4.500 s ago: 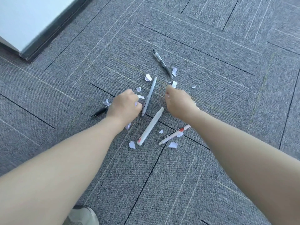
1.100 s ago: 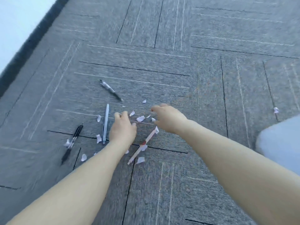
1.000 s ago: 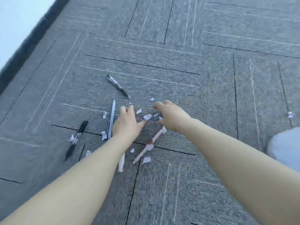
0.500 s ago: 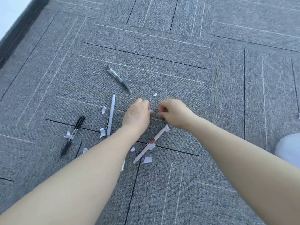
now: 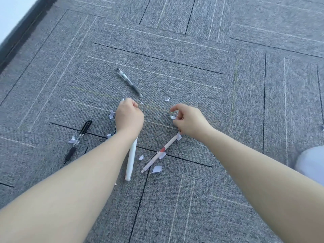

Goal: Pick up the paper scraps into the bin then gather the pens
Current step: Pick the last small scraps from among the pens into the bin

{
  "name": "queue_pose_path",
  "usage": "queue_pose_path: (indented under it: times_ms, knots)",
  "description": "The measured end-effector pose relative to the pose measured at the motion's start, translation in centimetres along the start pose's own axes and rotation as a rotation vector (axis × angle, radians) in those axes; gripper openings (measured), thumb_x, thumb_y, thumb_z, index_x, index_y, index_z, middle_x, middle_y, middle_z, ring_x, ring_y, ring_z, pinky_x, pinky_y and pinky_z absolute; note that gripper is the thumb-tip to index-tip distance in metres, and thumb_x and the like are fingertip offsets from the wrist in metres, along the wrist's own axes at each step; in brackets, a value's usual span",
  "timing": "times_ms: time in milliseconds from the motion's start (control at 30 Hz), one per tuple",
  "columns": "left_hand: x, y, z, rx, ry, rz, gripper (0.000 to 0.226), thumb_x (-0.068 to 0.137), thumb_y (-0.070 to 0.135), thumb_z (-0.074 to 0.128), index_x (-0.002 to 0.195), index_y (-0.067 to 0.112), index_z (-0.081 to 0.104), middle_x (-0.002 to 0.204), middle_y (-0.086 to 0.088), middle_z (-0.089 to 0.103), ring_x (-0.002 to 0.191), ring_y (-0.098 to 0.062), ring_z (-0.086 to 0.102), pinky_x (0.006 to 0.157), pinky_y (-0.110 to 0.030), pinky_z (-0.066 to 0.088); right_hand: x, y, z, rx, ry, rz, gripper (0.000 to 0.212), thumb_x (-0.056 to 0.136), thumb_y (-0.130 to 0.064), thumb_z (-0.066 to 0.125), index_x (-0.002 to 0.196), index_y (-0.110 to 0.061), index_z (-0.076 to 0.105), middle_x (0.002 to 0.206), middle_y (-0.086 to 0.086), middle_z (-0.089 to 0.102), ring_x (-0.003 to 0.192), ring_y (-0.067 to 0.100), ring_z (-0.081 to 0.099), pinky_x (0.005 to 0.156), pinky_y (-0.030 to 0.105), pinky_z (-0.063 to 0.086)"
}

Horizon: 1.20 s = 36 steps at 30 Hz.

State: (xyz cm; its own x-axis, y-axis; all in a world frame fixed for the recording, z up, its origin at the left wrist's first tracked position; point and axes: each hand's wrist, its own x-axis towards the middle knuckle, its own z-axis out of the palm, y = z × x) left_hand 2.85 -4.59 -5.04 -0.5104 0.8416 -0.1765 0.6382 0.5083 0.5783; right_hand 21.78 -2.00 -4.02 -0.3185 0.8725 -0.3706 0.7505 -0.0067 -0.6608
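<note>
Torn white paper scraps (image 5: 156, 169) lie scattered on the grey carpet among several pens. My left hand (image 5: 128, 116) is a closed fist over a pale blue pen (image 5: 114, 131), and its contents are hidden. My right hand (image 5: 190, 120) pinches a small white scrap (image 5: 173, 117) in curled fingers. A clear-and-black pen (image 5: 129, 82) lies beyond my hands. A black pen (image 5: 78, 139) lies to the left. A white pen (image 5: 131, 158) and a white pen with a red band (image 5: 161, 152) lie between my forearms. More scraps (image 5: 167, 99) lie near the fingertips.
A pale rounded shape (image 5: 312, 165) sits blurred at the right edge; I cannot tell what it is. One stray scrap (image 5: 322, 127) lies far right. A dark baseboard (image 5: 19, 34) under a white wall runs along the upper left. Grey carpet tiles (image 5: 210, 50) stretch ahead.
Both hands met over the scraps between them, closed, then drew apart. Those middle scraps are gone from the carpet. The view has shifted a little.
</note>
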Motion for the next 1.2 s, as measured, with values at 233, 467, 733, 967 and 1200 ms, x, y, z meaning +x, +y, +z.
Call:
queue_pose_path:
  times_ms: [233, 467, 733, 967, 1200]
  knots:
    - [1.4, 0.7, 1.1, 0.211, -0.044, 0.198, 0.025, 0.091, 0.029, 0.059, 0.108, 0.012, 0.054, 0.110, -0.012, 0.054, 0.101, -0.030, 0.051, 0.085, -0.039, 0.039, 1.6, -1.7, 1.4, -0.441, 0.018, -0.112, 0.018, 0.083, 0.001, 0.046, 0.088, -0.014, 0.055, 0.081, 0.006, 0.061, 0.073, 0.025, 0.059, 0.054, 0.029, 0.046]
    - [2.8, 1.6, 0.6, 0.290, -0.136, 0.149, 0.017, 0.095, 0.018, 0.053, 0.105, 0.005, 0.059, 0.110, -0.015, 0.056, 0.101, -0.030, 0.054, 0.079, -0.036, 0.040, 1.5, -0.7, 0.3, 0.806, -0.030, 0.201, 0.012, 0.086, 0.007, 0.050, 0.081, 0.000, 0.058, 0.067, 0.011, 0.059, 0.049, 0.018, 0.053, 0.041, 0.024, 0.046]
    - [0.3, -1.2, -1.3, -0.125, -0.036, 0.050, 0.004, 0.094, 0.012, 0.049, 0.092, 0.012, 0.053, 0.086, -0.001, 0.062, 0.077, -0.020, 0.057, 0.058, -0.030, 0.041, 2.8, -1.6, 0.5, 1.053, 0.174, 0.298, 0.030, 0.070, 0.013, 0.038, 0.062, -0.015, 0.040, 0.058, 0.002, 0.054, 0.042, 0.012, 0.041, 0.036, 0.022, 0.029]
    - [0.2, -4.1, -4.3, -0.008, 0.183, -0.078, 0.022, 0.093, 0.001, 0.036, 0.103, 0.012, 0.052, 0.089, -0.005, 0.055, 0.075, -0.024, 0.048, 0.052, -0.031, 0.028, 5.1, -2.5, 0.7, 0.127, 0.197, 0.135, 0.008, 0.088, -0.018, 0.043, 0.090, -0.019, 0.051, 0.070, -0.001, 0.056, 0.057, 0.017, 0.048, 0.052, 0.028, 0.039]
    - [-0.4, -5.8, -3.6, 0.206, 0.122, 0.016, 0.017, 0.101, 0.021, 0.033, 0.104, 0.012, 0.047, 0.084, -0.005, 0.059, 0.066, -0.021, 0.049, 0.048, -0.030, 0.027, 5.9, -2.5, 1.6, -0.478, 0.154, -0.025, 0.016, 0.102, -0.031, 0.041, 0.098, -0.016, 0.047, 0.073, 0.004, 0.059, 0.065, 0.026, 0.057, 0.052, 0.030, 0.042]
